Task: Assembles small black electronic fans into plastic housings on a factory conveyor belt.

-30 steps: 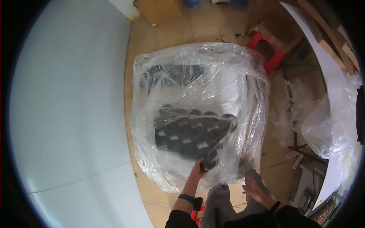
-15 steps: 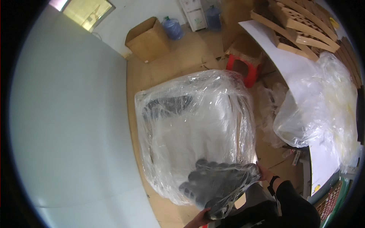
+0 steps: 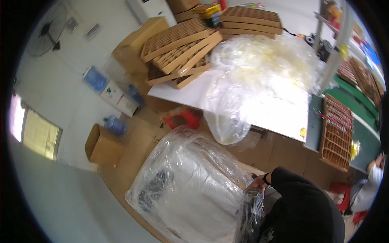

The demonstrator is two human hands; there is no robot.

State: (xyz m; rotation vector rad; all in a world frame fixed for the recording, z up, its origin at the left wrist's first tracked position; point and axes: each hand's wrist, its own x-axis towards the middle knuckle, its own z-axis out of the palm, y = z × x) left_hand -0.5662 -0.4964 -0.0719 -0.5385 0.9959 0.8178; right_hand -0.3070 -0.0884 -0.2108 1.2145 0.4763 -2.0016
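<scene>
My right hand (image 3: 257, 183), with a dark band at the wrist, is closed on the upper end of a clear plastic bag of dark pieces (image 3: 253, 208). The bag hangs close against my body, and my arm and torso cover part of it. What the dark pieces are I cannot make out here. My left hand is out of view. Just left of the bag stands a large load wrapped in clear plastic film (image 3: 194, 190), pale on top with a dark patch at its far left.
A white table (image 3: 182, 92) carries stacked cardboard divider trays (image 3: 178, 40) and heaped clear plastic (image 3: 259, 69). A red stool (image 3: 184, 118), an open cardboard box (image 3: 106, 150) and a blue water bottle (image 3: 115, 125) stand on the floor. At far right sits another person (image 3: 370, 184).
My view has swung to the right, bringing in the table and the other person. The bag has come in against my body, still in my right hand. My left hand has left the view.
</scene>
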